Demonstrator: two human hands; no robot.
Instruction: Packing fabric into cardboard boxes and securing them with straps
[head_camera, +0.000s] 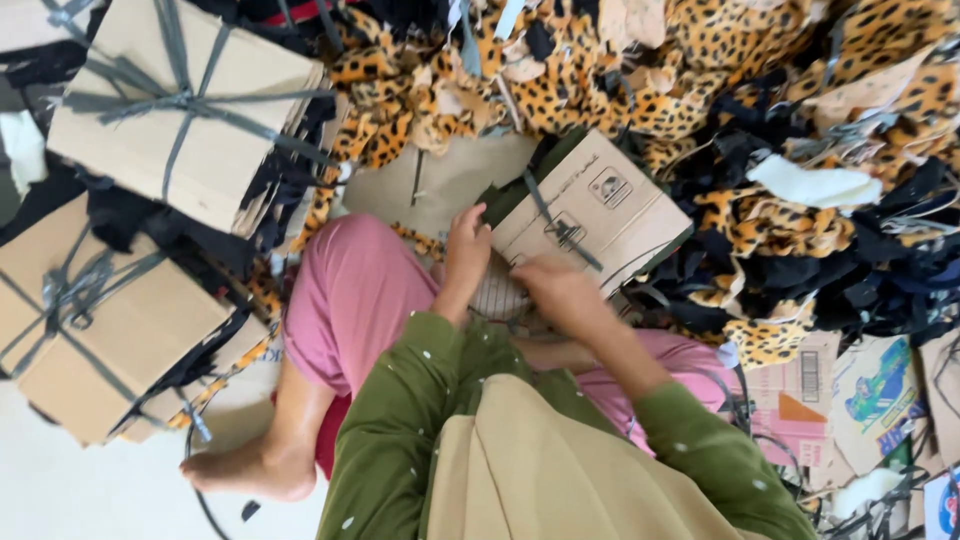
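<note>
A flat cardboard-faced bundle (600, 205) tied with a grey strap rests on my lap, dark fabric showing at its edges. My left hand (466, 250) grips its near left corner, fingers curled over the edge. My right hand (560, 290) presses on the bundle's near edge, fingers closed against the cardboard and strap. My sleeves are green and my trousers pink (350, 290).
Two tied cardboard bundles (185, 100) (95, 320) lie at the left. A heap of leopard-print and black fabric scraps (760, 120) fills the top and right. Printed cartons (850, 390) sit at the right. My bare foot (250, 470) rests on the pale floor.
</note>
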